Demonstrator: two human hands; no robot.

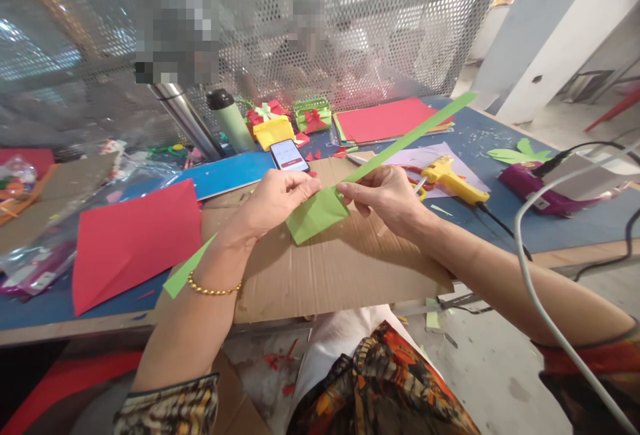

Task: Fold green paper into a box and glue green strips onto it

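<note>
Between my two hands is a folded piece of green paper (319, 216), held just over a brown cardboard sheet (300, 288). My left hand (280, 200) pinches its upper left edge with thumb and fingers. At the right corner my right hand (384, 196) pinches the same piece. A long green paper strip (413, 136) slants up to the right from my fingers; whether it is joined to the folded piece is hidden. Under my left forearm another green strip end (187, 271) sticks out.
Red paper (137, 241) lies at left, near a blue sheet (227, 175) and a phone (290, 155). A yellow glue gun (453, 180) with its cord rests at right beside scissors (420, 189). Small paper baskets (313, 115), a bottle (231, 121) and stacked red sheets (385, 120) stand behind. A white cable (530, 275) hangs at right.
</note>
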